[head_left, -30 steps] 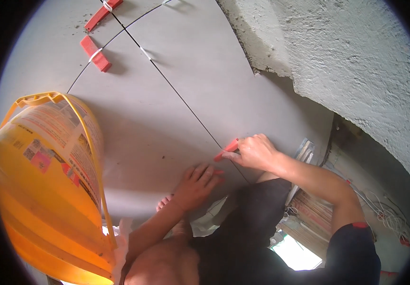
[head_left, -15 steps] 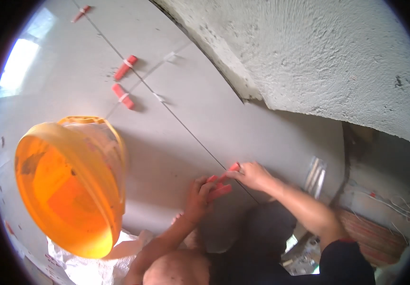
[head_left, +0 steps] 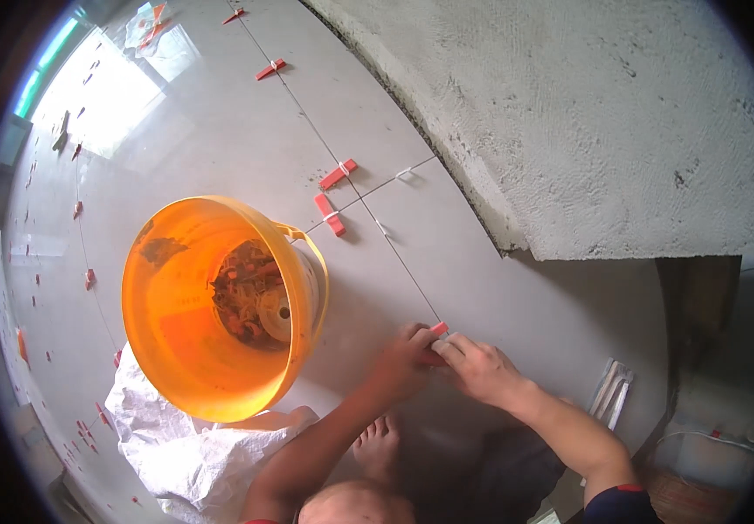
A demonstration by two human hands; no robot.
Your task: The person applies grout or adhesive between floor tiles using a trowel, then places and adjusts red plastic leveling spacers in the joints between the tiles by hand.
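A red tile-levelling wedge (head_left: 439, 328) sits at the joint line between two large grey floor tiles (head_left: 473, 288). My left hand (head_left: 405, 362) is closed beside it, fingertips against the wedge, with some more red showing between my hands. From the right, my right hand (head_left: 480, 370) pinches at the wedge's near end; its fingertips partly hide what they grip. Farther up the same joint, another red wedge (head_left: 338, 174) is pushed through a white clip. Close to it, a second red wedge (head_left: 329, 216) sits in a clip on the crossing joint.
A yellow bucket (head_left: 145, 349) with wedges and debris inside stands left of my hands, by a white sack (head_left: 185, 454). A rough concrete block (head_left: 587, 131) borders the tiles at upper right. A clear pack of white strips (head_left: 611, 393) lies right of my right arm.
The view has shifted, showing the bucket's contents and more floor at left. My hands have come together at the joint; the several wedges seen in my left hand are now mostly hidden.
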